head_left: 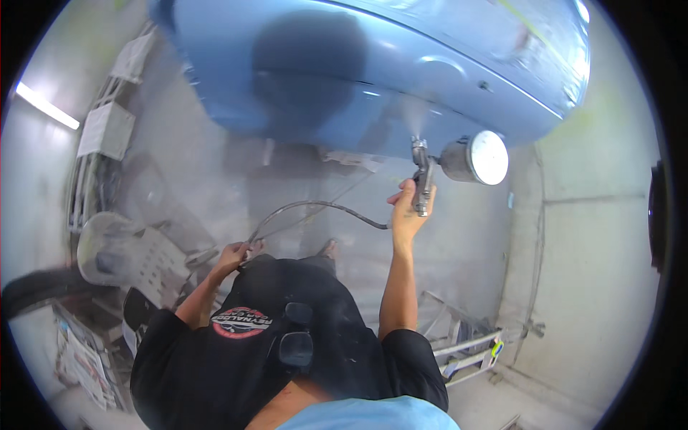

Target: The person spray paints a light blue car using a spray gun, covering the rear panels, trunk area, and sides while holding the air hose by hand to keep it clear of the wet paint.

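Note:
My right hand (pixel 408 211) grips a metal spray gun (pixel 422 172) with a silver cup (pixel 469 159) on its right side. A pale mist fans from the gun's nozzle onto the lower part of a light blue curved panel (pixel 319 79), which looks like a vehicle body part, where a dark shadow of a head falls. A dark hose (pixel 315 203) arches from below my right hand over to my left hand (pixel 235 252), which holds it beside my waist at the lower left, its fingers closed around it.
A pale plastic chair (pixel 136 261) stands at my left, near boxes on rails (pixel 106 129) along the wall. A newspaper-covered stand (pixel 79 344) is at lower left, a metal frame (pixel 469 355) at lower right. A pale wall (pixel 580 251) rises at the right. My feet show below.

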`<state>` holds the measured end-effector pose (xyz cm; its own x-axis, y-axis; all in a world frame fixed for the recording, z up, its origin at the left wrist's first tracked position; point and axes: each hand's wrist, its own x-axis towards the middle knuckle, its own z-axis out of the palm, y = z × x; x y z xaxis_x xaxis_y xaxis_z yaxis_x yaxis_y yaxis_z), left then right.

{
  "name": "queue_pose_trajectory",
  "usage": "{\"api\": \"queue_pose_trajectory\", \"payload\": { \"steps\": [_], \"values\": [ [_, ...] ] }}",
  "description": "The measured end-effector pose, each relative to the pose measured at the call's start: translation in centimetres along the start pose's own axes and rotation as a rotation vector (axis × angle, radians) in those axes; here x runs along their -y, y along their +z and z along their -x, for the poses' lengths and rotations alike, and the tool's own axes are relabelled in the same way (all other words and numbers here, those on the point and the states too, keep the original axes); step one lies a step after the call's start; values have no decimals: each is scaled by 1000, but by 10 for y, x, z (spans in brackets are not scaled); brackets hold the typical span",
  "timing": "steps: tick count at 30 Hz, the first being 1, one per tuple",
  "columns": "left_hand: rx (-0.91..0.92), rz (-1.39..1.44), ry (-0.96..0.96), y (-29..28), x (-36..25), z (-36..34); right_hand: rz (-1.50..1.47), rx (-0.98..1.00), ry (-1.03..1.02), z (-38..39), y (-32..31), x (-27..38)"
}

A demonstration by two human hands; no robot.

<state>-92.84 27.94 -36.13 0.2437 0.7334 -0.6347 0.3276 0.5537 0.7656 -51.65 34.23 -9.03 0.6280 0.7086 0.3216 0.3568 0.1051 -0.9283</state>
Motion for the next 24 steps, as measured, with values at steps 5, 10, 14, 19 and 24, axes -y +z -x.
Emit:
{"api": "queue_pose_trajectory", "payload": {
  "steps": [5, 10, 14, 19, 24],
  "values": [
    [-101, 238, -97, -44, 58, 23, -27, 165, -187, 67, 148, 10],
    [-221, 394, -125, -68, 116, 39, -98, 359, -138, 113, 261, 30],
    [-260, 512, -212, -89, 146, 50, -203, 449, -170, 129, 304, 38],
    [-255, 487, -253, -88, 127, 57, -235, 448, -47, 130, 266, 16],
    [-182, 320, -231, -60, 84, 54, -376, 217, 185, 88, 170, -35]
  ]
}}
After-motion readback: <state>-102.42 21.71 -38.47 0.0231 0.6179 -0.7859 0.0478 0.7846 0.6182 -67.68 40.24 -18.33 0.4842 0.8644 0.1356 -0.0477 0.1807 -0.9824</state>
